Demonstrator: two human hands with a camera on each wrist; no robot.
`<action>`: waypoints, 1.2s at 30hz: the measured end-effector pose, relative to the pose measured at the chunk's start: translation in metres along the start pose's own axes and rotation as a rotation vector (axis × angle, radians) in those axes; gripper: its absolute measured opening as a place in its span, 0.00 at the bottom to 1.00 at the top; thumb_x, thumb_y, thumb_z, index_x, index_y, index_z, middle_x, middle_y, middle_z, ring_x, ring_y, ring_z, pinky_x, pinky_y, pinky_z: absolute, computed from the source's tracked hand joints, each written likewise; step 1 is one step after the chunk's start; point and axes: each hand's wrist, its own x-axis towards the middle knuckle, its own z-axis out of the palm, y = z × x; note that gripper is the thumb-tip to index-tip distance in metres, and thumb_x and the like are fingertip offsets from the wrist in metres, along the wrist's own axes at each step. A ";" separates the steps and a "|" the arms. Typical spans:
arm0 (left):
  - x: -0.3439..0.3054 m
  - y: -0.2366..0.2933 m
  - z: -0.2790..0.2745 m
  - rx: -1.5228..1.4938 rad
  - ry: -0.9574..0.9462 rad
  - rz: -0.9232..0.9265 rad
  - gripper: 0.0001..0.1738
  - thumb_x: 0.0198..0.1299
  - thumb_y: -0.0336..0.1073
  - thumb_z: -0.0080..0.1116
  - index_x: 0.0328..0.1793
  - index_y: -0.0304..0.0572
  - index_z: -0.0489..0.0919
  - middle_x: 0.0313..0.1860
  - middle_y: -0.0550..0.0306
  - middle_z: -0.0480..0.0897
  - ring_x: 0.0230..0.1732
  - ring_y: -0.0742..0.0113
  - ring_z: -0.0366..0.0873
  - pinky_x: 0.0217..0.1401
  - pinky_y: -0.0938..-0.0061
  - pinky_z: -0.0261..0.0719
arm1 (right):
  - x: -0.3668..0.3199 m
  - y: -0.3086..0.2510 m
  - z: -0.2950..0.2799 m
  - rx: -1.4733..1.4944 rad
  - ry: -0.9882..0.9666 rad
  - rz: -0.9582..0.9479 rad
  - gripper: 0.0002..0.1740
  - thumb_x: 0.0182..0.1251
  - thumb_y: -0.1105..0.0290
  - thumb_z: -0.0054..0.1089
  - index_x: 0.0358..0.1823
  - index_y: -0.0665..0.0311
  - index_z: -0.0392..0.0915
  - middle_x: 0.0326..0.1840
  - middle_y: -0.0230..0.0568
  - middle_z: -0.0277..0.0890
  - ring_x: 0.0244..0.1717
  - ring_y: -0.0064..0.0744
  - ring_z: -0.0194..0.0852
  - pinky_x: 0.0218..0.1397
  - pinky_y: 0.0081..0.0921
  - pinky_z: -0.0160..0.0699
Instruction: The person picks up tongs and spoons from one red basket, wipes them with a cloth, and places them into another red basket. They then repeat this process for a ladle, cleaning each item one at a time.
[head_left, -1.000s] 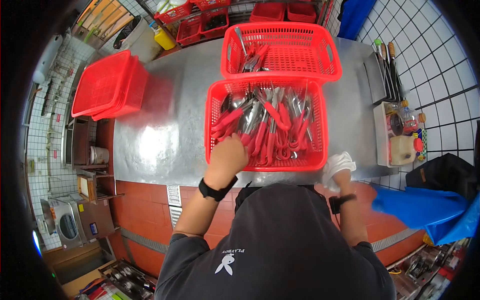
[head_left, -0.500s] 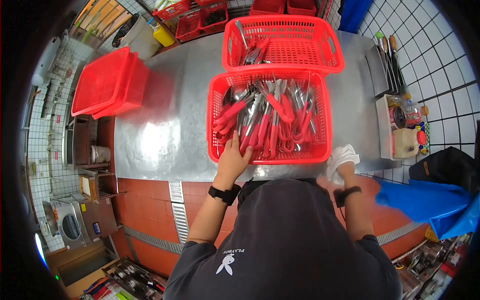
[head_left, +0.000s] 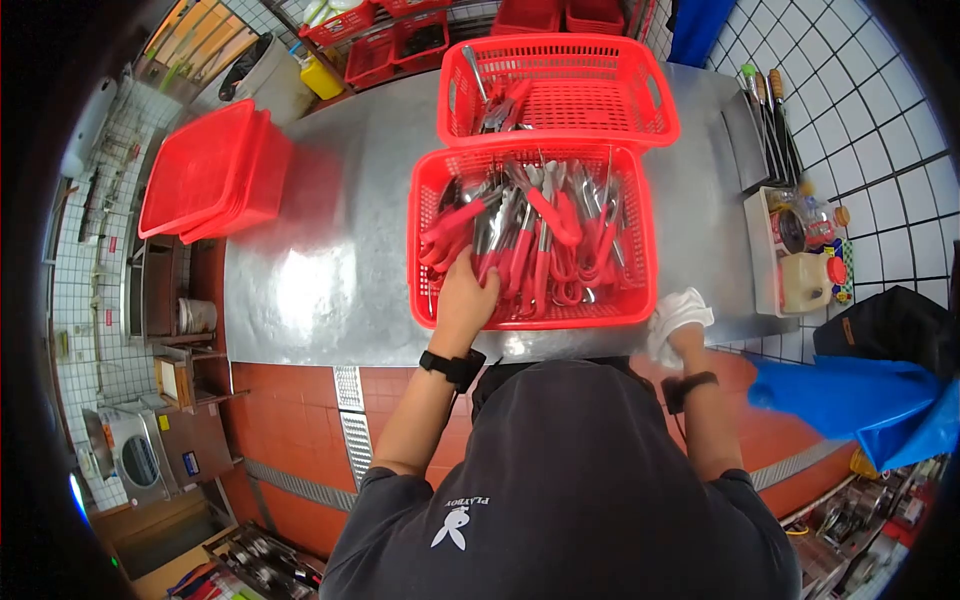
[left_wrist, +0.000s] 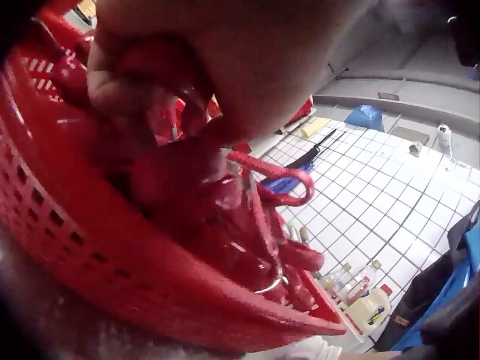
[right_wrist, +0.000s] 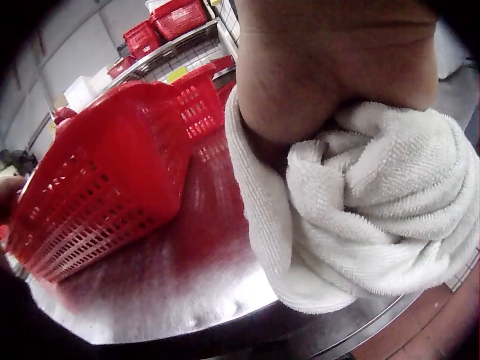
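Note:
A red plastic basket (head_left: pixel 421 302) on the steel table holds several red-handled tongs (head_left: pixel 551 218) and other metal utensils. My left hand (head_left: pixel 466 302) reaches over its front left edge, with fingers down among the handles. In the left wrist view, fingers curl round a red handle (left_wrist: pixel 161 64), and the fingertips are partly hidden. Bunched in my right hand (head_left: pixel 688 340) at the table's front edge is a white terry towel (right_wrist: pixel 375 217). The towel covers most of that hand's fingers in the right wrist view.
Behind the utensil basket stands a second red basket (head_left: pixel 600 88) with a few utensils at its left end. Stacked red baskets (head_left: pixel 215 170) occupy the table's left side. Along the right wall are a bin of bottles (head_left: pixel 765 265) and a rack of long-handled tools (head_left: pixel 770 130).
My left hand drew back to the basket's front left with straighter fingers, then reached in among the handles and curled round one. The right hand stays at the table edge with the towel.

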 end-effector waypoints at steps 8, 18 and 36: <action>0.005 -0.012 0.011 -0.006 0.017 -0.028 0.36 0.62 0.44 0.57 0.75 0.41 0.63 0.65 0.36 0.76 0.62 0.38 0.77 0.61 0.52 0.76 | 0.006 0.007 0.036 0.093 0.135 0.013 0.14 0.53 0.53 0.61 0.27 0.55 0.85 0.32 0.41 0.85 0.37 0.42 0.85 0.44 0.40 0.74; 0.002 -0.014 0.014 -0.024 0.061 -0.015 0.36 0.63 0.45 0.56 0.76 0.41 0.63 0.68 0.38 0.74 0.65 0.40 0.75 0.63 0.54 0.76 | 0.010 0.012 0.052 0.163 0.222 0.027 0.15 0.53 0.52 0.61 0.29 0.55 0.86 0.35 0.43 0.86 0.39 0.45 0.84 0.48 0.40 0.76; -0.045 -0.039 0.014 0.439 0.072 0.310 0.39 0.64 0.51 0.52 0.78 0.41 0.64 0.82 0.44 0.59 0.81 0.45 0.53 0.77 0.47 0.51 | 0.017 0.010 0.040 0.167 0.024 0.070 0.15 0.52 0.51 0.63 0.28 0.52 0.88 0.33 0.41 0.87 0.37 0.45 0.87 0.48 0.40 0.77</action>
